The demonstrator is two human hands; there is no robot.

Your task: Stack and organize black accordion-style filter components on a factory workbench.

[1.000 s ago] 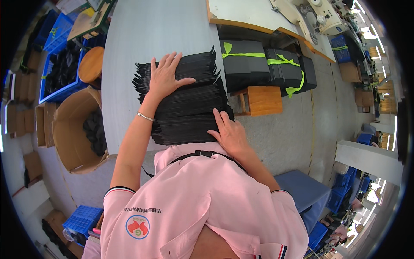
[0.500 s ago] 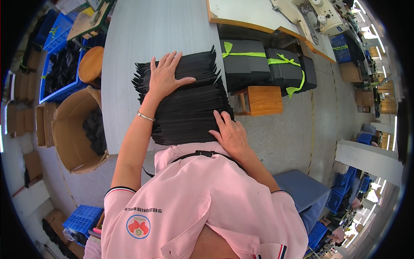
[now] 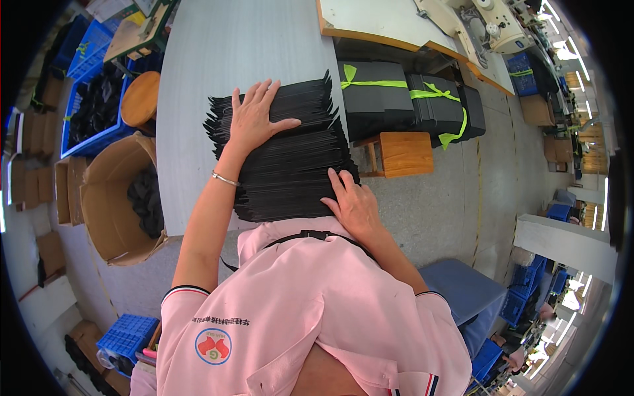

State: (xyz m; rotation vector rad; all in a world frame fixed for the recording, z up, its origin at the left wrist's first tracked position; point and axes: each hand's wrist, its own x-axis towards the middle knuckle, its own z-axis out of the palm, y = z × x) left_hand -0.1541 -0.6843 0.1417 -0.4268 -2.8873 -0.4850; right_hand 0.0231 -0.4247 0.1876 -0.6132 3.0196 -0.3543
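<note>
A thick row of thin black sheets [image 3: 290,155], edges facing up, lies on the pale grey table [image 3: 244,39] right in front of me. Its near end reaches the pink cloth at my waist. My left hand [image 3: 253,119] rests flat over the far left part of the row, fingers spread and thumb out to the right. At the near right side, my right hand [image 3: 353,201] lies against the sheets with its fingers apart, the fingertips on the row's edge. Neither hand grips a sheet. Whether the sheets are fabric or another material I cannot tell.
Right of the table, black bundles [image 3: 380,99] tied with yellow-green ribbon sit beside a wooden stool [image 3: 406,154]. A sewing machine [image 3: 495,26] stands at the far right. On the left are a cardboard box [image 3: 109,198], a blue crate [image 3: 96,115] of black pieces and a round stool [image 3: 140,99].
Almost nothing differs. My left hand and forearm have shifted very slightly to the right; the right hand stays at the row's near right edge.
</note>
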